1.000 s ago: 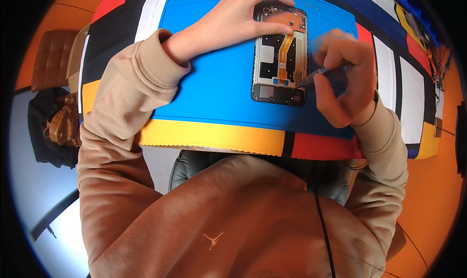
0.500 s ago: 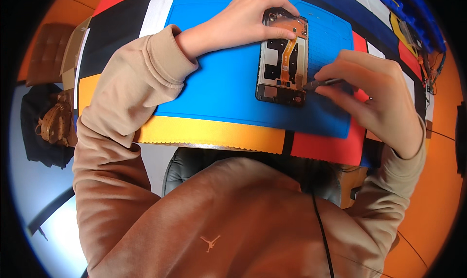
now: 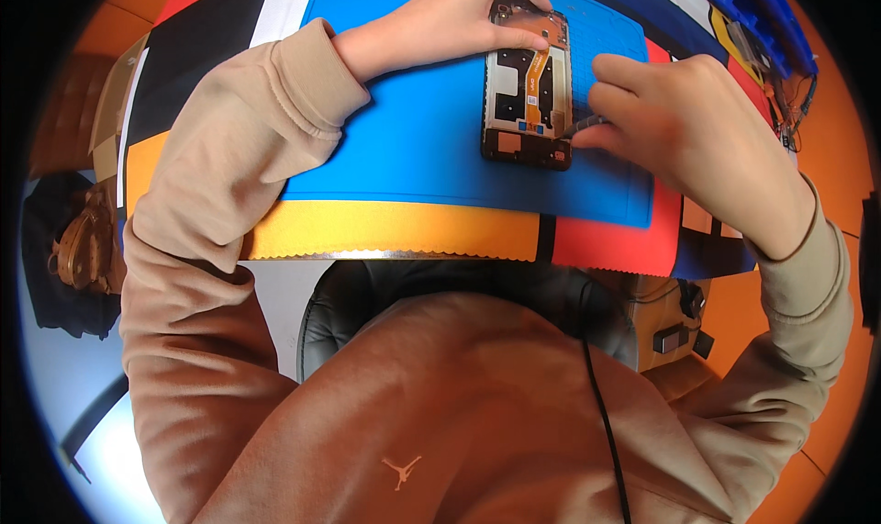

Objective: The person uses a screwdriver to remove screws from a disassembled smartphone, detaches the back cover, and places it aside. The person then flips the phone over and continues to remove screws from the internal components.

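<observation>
An opened smartphone [image 3: 535, 148] lies on the blue mat [image 3: 413, 148], its back off. Down its middle runs an orange flex cable [image 3: 533, 88]. My left hand [image 3: 463, 19] grips the phone's upper end, thumb pressed on the inside face and fingers over the top edge. In my right hand [image 3: 661, 120] is a slim dark pen-like tool [image 3: 590, 123], pinched between thumb and curled fingers. Its tip meets the phone's right side, just above the black lower section. My fingers hide the rest of the tool, so its exact kind does not show.
Beneath the mat is a tablecloth [image 3: 395, 230] in yellow, red, black and white blocks, with a scalloped front edge. Blue bins [image 3: 771, 19] and loose wires [image 3: 797, 111] are at the far right. A black cord [image 3: 601, 414] hangs down my front.
My right hand has turned over and curled more round the tool, its tip still at the phone's lower right. The whole view has shifted slightly; my left hand keeps its grip.
</observation>
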The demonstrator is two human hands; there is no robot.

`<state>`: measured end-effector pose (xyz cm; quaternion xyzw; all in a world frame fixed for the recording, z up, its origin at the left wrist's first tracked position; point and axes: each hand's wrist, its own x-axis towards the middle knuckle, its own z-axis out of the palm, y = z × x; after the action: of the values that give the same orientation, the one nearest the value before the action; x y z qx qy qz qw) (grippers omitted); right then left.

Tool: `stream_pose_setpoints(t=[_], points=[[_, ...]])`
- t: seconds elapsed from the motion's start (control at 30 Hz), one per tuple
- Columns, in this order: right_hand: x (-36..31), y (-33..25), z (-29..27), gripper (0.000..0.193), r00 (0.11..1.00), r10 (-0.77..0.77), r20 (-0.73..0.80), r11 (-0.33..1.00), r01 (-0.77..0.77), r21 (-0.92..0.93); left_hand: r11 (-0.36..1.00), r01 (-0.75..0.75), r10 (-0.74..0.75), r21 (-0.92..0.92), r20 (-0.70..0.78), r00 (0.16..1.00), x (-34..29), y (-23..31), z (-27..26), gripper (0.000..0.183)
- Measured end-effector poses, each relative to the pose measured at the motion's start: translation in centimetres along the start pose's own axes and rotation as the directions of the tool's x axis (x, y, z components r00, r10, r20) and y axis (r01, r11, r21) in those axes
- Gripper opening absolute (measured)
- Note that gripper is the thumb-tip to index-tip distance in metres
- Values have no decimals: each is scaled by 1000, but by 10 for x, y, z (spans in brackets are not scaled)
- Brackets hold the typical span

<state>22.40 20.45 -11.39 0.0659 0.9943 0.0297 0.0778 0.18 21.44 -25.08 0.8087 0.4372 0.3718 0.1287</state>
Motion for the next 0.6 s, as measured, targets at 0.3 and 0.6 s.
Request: stream_pose_setpoints(t=[0.3, 0.6], points=[[-4, -5, 0, 17, 999, -8, -31, 994, 11, 109, 1000, -26, 26, 6, -26, 999, -2, 0, 0, 41], [-8, -3, 0, 16, 999, 44, 5, 994, -44, 104, 1000, 0, 0, -23, 4, 1000, -1, 0, -1, 41]])
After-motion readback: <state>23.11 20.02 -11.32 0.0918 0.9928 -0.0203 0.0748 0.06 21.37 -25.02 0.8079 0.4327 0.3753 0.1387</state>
